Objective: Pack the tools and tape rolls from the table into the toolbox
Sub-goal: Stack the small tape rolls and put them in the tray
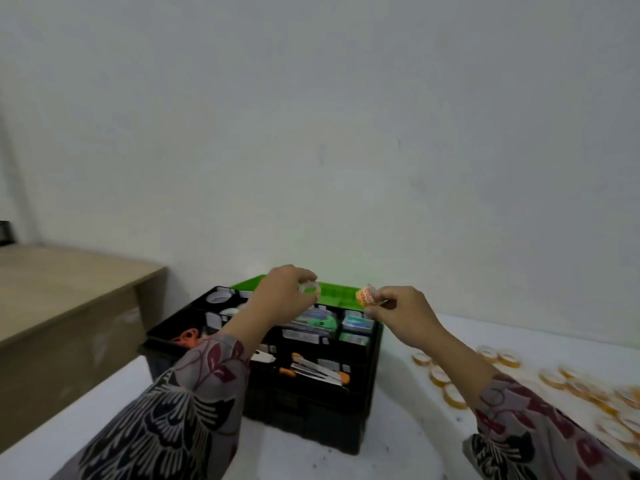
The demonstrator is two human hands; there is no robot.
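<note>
A black toolbox (372, 393) with a green tray (332, 295) at its back stands open on the white table (408, 455). Its compartments hold scissors, blades, small boxes and a white tape roll (217, 298). Above the box my left hand (284, 289) pinches a small clear tape roll (309, 289). To its right, over the box's right rim, my right hand (401, 308) pinches an orange-labelled tape roll (364, 296). Several small orange tape rolls (440, 375) lie scattered on the table at the right.
A beige cabinet top (59, 285) sits lower at the left, beside the table. A plain pale wall (346, 133) rises right behind the toolbox. Both forearms wear patterned sleeves.
</note>
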